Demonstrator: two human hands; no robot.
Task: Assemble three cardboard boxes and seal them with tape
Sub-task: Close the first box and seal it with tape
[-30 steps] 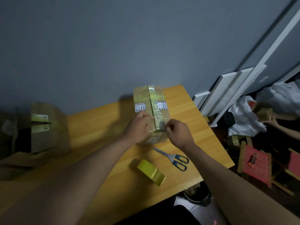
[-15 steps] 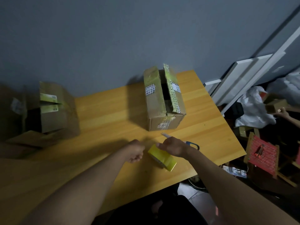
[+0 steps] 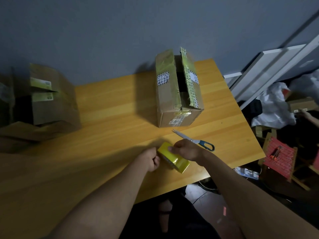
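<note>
Where the grey wall meets its far edge, the wooden table (image 3: 110, 118) fills most of the frame, running from the left border to the lower right. At the far left sits a blurred cardboard box on its side (image 3: 50, 100), its open flaps facing the viewer. In the upper centre stands the cardboard box (image 3: 176, 94), its top flaps parted with a dark gap between them and yellow-green tape along the edges. Just below it, the scissors (image 3: 195, 140) lie flat with the blades pointing toward the box. At centre, the yellow tape roll (image 3: 174, 159) rests near the table's front edge. The left hand (image 3: 151, 160) has curled fingers pinching the roll's left end, while the right hand (image 3: 187, 150) grips the roll from above.
</note>
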